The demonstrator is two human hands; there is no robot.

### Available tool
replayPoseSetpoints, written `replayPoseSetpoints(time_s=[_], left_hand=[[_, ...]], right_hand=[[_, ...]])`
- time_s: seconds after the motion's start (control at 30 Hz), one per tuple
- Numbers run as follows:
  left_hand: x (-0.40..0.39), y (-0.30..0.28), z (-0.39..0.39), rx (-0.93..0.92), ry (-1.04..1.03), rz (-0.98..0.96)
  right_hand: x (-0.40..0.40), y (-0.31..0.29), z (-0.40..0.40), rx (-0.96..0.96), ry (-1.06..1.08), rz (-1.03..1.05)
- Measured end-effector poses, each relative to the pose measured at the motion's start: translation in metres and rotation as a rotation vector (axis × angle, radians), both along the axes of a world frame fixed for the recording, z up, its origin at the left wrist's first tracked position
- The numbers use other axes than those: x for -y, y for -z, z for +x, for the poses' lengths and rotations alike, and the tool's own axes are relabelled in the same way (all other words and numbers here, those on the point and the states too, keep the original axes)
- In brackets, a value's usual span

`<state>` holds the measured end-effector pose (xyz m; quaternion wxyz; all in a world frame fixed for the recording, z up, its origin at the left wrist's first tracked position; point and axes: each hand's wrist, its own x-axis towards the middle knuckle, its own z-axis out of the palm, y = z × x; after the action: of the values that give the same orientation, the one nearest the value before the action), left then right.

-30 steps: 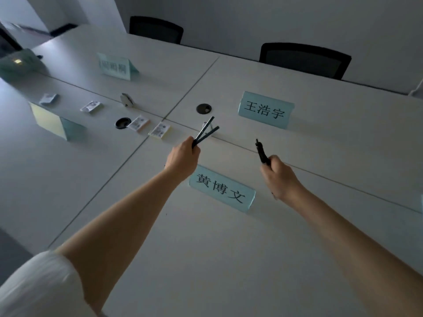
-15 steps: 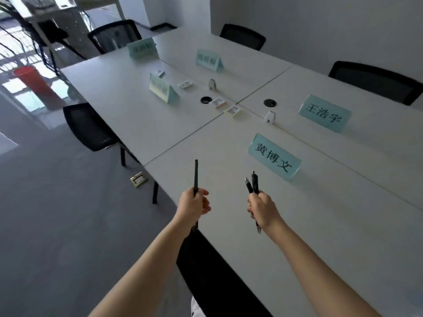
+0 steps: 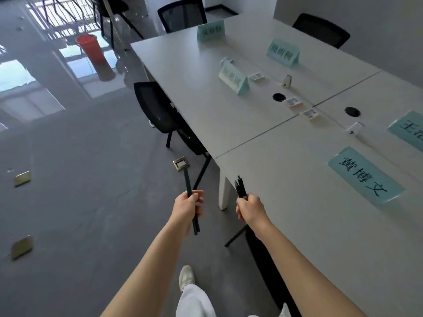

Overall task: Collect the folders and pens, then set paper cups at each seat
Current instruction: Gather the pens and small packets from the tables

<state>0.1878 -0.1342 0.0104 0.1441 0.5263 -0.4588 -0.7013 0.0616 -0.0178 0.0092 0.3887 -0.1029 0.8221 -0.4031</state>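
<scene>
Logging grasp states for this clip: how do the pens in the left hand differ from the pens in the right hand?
The left hand's pens show above and below the left hand, gripped near mid-length; the right hand's pens show only above the right hand. The left pens hang over the grey floor; the right ones are by the white table edge. The left look greenish, the right black. Both bundles point up and away, each in a closed fist.

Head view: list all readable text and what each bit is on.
"黄博文": nearest teal name card on the white table.
"王" plus a second character cut by the frame edge: teal name card at the right edge.
Three farther name cards: printed, too blurred to read.
Small white labels by the cable holes: too small to read.
</scene>
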Motion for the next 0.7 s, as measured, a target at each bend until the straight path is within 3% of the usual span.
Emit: replayPoseSetpoints(time_s=[0.17, 0.33, 0.7], left_hand=[[0.111, 0.002, 0.031, 0.046, 0.043, -0.001], [0.178, 0.002, 0.028, 0.082, 0.129, -0.033], [0.239, 0.004, -0.096, -0.029, 0.318, 0.110]], right_hand=[[0.104, 0.000, 0.027, -0.045, -0.009, 0.026], [0.156, 0.001, 0.028, -0.051, 0.075, 0.015], [0.192, 0.008, -0.070, -0.162, 0.264, -0.024]])
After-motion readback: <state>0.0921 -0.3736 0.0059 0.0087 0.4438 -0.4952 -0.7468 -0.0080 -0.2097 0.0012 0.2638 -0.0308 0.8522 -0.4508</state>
